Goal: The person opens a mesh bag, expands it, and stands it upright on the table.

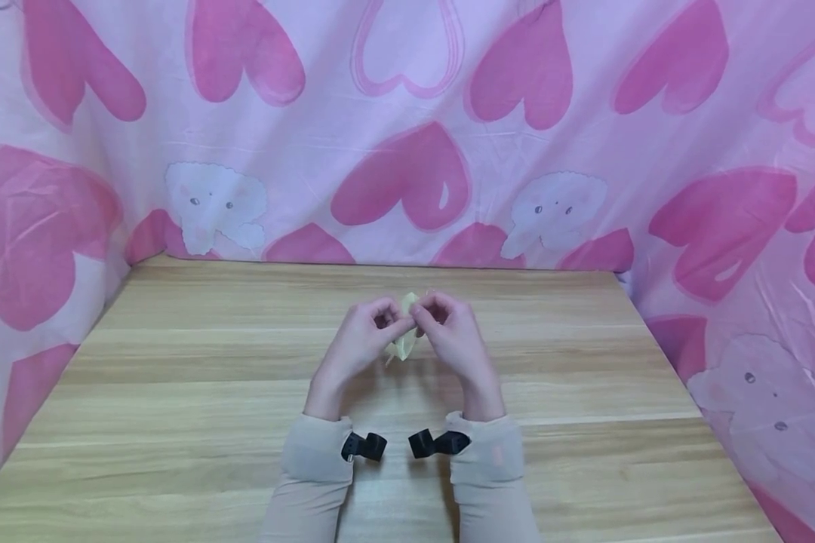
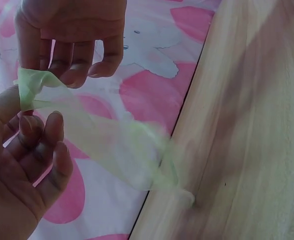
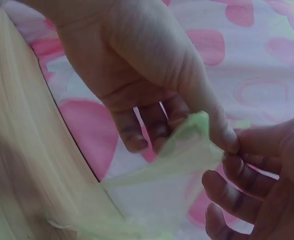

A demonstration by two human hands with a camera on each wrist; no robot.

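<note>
A small sheer pale-green pouch (image 1: 404, 348) hangs between my two hands, above the far half of the table. My left hand (image 1: 363, 335) pinches one side of its upper edge between thumb and forefinger. Thumb and forefinger of my right hand (image 1: 455, 332) pinch the same edge close by, the fingertips of both hands nearly meeting. In the left wrist view the thin fabric of the pouch (image 2: 102, 135) slants down, its lower end blurred with a pale cord-like tip. Through the fabric (image 3: 172, 160) in the right wrist view, the backdrop shows faintly. The other fingers of both hands are loosely bent.
A light wood-grain table (image 1: 197, 407) spreads beneath the hands. A pink heart-patterned curtain (image 1: 407, 105) borders its back and both sides. Black wrist cameras (image 1: 364, 446) sit on both beige sleeves (image 1: 315, 460).
</note>
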